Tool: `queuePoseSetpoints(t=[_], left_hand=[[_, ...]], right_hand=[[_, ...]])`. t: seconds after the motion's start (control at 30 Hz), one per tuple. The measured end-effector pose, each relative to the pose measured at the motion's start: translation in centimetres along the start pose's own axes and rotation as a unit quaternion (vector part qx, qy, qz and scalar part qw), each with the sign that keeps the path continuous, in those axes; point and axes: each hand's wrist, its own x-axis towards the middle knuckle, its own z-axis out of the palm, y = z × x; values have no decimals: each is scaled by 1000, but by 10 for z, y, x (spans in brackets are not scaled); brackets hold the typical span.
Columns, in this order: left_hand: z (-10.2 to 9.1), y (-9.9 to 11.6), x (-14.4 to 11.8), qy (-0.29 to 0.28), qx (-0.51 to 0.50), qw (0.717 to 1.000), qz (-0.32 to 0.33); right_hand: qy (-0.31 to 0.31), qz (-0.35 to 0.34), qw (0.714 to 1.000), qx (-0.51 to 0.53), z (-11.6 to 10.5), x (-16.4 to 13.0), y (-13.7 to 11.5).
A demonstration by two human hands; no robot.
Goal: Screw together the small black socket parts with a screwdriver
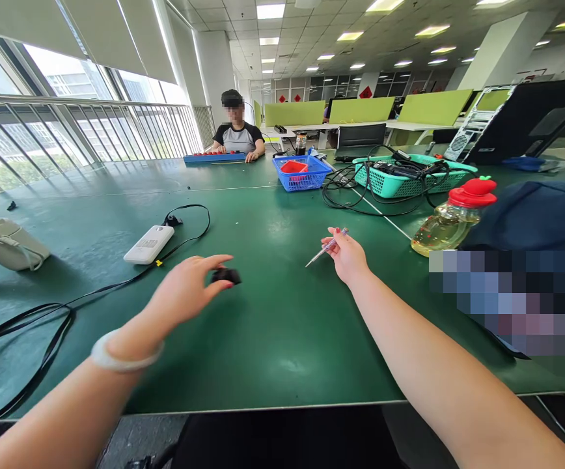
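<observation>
My left hand [191, 286] is closed on a small black object [226, 277], pinched between thumb and fingers above the table; motion blur hides its kind. To the right, my right hand [347, 255] is closed round a slim screwdriver [317, 255] with a clear handle. Its metal tip points down and left toward the green tabletop [263, 339]. The two hands are apart, and the screwdriver does not touch the black object.
A white power bank [150, 245] with a black cable lies left. Behind are a blue basket [303, 181] and a teal basket [390, 185] of cables. A red-capped bottle [446, 225] tilts at right, beside dark fabric [536, 208]. A person [237, 133] sits at the far side.
</observation>
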Motion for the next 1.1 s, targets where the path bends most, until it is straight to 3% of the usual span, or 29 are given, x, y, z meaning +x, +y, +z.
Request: queuePoseSetpoints(t=[0.13, 0.27, 0.47, 0.57, 0.83, 1.1], left_hand=[[37, 75, 43, -41, -22, 994, 102], [70, 105, 68, -51, -31, 993, 105], [98, 91, 73, -44, -146, 986, 70], [103, 81, 74, -49, -160, 984, 65], [109, 80, 75, -35, -165, 981, 100], [107, 82, 73, -44, -166, 980, 98]], right_hand=[[-7, 9, 1000, -5, -1, -2, -5], [-11, 17, 1000, 6, -2, -2, -10], [-47, 24, 998, -16, 6, -16, -20], [-56, -10, 998, -15, 13, -27, -28], [-67, -116, 983, -126, 20, -42, -31], [-80, -110, 978, -157, 14, -38, -30]])
